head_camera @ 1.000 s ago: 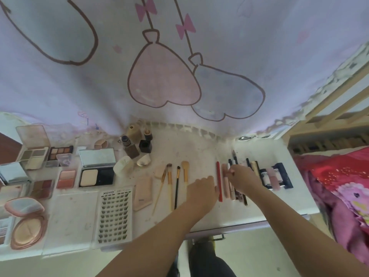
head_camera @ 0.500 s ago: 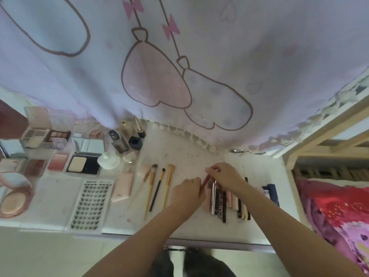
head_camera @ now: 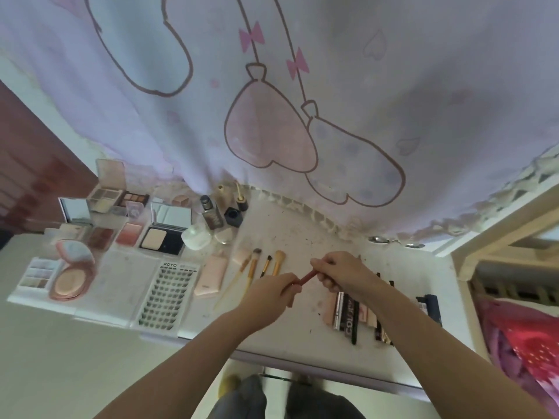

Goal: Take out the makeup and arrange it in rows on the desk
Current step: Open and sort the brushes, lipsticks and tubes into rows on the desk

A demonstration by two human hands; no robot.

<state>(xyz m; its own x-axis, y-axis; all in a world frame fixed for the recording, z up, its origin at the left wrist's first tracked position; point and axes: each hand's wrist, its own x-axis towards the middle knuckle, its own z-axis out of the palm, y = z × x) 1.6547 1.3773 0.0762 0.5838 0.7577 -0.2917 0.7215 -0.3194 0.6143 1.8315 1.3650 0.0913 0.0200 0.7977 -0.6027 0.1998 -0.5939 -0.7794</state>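
Observation:
A thin red pencil [head_camera: 306,278] is lifted above the white desk [head_camera: 302,328], held at both ends. My left hand [head_camera: 270,293] grips its near end and my right hand [head_camera: 338,272] grips its far end. To the right lies a row of pens, tubes and lipsticks [head_camera: 352,316], partly under my right forearm. Left of my hands lies a row of makeup brushes [head_camera: 263,266]. Palettes and compacts [head_camera: 157,240] fill the desk's left part, beside a lash tray [head_camera: 165,296] and small bottles [head_camera: 223,214].
A lilac curtain [head_camera: 302,101] with balloon drawings hangs behind the desk. A wooden bed frame [head_camera: 496,237] and red bedding [head_camera: 526,343] stand at the right. My knees show below the desk's front edge.
The red pencil has been lifted from the row of pens, and both hands now hold it above the desk. The camera has tilted and shifted left.

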